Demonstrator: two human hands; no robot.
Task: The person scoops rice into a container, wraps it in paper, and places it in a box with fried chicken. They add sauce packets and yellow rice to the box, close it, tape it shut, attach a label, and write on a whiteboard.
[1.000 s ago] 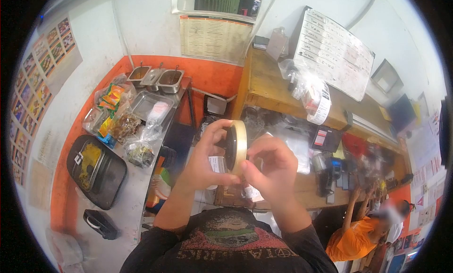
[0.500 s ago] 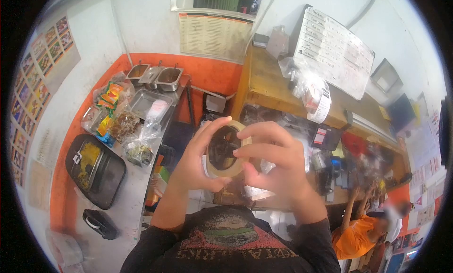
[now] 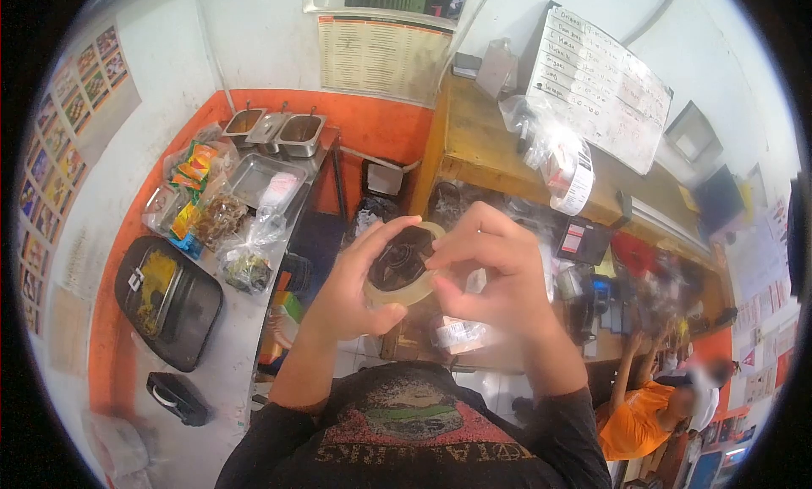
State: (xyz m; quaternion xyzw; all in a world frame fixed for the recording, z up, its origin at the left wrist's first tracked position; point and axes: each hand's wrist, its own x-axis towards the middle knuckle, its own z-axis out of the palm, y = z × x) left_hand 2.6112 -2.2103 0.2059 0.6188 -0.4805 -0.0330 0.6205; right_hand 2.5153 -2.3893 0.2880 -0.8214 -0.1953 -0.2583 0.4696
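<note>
Left hand and right hand both clamped on the tape roll, roll held between them, tilted. Right fingertips cover its upper right rim; I can't make out a loose end. Wooden counter beyond, clutter there blurred.

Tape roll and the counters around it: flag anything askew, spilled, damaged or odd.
Nothing stands out. The tape roll looks intact, gripped between the left hand and right hand, tilted only because it is hand-held. Plastic bags are heaped on the left counter, but nothing there looks spilled or broken.
</note>
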